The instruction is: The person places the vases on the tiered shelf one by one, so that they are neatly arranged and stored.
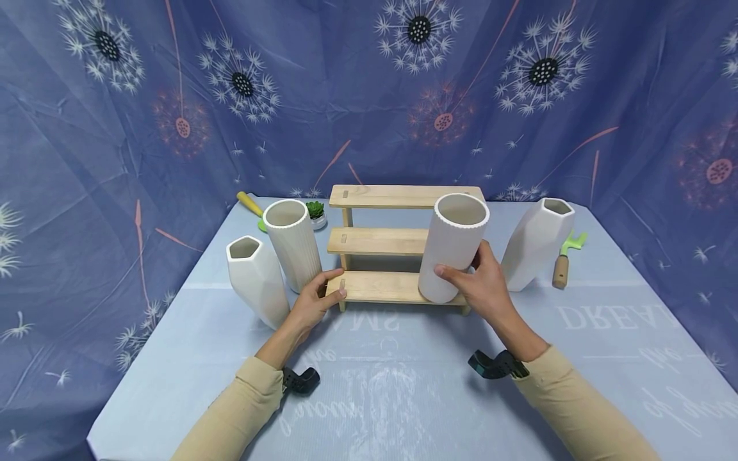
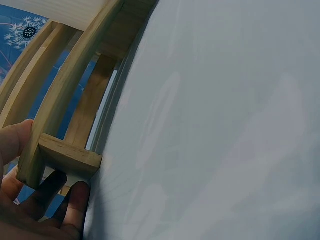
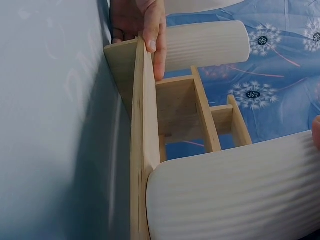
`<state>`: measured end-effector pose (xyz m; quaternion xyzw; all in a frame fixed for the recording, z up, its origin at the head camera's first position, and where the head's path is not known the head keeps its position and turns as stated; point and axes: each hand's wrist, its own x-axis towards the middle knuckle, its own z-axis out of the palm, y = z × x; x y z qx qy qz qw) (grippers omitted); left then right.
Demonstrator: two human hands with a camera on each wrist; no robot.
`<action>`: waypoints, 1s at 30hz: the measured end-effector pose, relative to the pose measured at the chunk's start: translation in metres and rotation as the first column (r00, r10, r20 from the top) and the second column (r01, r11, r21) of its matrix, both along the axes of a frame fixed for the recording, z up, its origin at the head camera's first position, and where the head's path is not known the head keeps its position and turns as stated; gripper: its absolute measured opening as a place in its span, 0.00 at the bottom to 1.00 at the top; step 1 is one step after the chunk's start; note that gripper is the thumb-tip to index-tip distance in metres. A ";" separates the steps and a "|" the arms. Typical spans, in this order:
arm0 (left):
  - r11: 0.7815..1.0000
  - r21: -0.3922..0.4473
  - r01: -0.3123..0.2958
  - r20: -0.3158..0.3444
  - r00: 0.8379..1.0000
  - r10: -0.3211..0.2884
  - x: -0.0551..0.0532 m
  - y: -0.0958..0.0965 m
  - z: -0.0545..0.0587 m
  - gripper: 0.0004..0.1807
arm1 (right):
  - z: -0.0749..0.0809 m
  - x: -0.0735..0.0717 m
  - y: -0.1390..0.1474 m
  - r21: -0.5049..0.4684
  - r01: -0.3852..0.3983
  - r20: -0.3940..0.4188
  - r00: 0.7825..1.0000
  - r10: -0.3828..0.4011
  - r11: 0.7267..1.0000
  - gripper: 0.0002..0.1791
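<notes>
My right hand (image 1: 484,285) grips a white ribbed cylindrical vase (image 1: 446,256) around its side, thumb in front. The vase stands upright on the right part of the lowest tier of a three-tier wooden display stand (image 1: 383,286). In the right wrist view the vase's base (image 3: 165,200) meets that board. With my left hand (image 1: 311,306) I hold the left end of the same tier. The left wrist view shows fingers (image 2: 75,205) bent around the board's end. Another ribbed vase (image 1: 295,250) stands left of the stand, behind my left hand.
A white faceted vase (image 1: 259,278) stands at the left and another faceted vase (image 1: 536,246) at the right. Behind are a small potted succulent (image 1: 316,214) and a yellow-handled tool (image 1: 250,203). A small green garden fork (image 1: 562,269) lies at far right.
</notes>
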<state>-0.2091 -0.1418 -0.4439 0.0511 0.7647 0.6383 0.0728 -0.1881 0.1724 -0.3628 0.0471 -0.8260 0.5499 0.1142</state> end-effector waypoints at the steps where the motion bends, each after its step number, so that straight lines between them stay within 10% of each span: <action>1: 1.000 0.001 -0.001 -0.002 1.000 0.001 0.000 0.000 0.000 0.29 | 0.000 0.000 0.000 0.001 0.001 0.001 1.000 -0.001 1.000 0.46; 30: 1.000 0.023 0.013 -0.002 1.000 -0.013 0.001 0.001 0.001 0.29 | 0.000 -0.001 -0.001 0.048 -0.011 0.035 0.999 0.010 0.999 0.50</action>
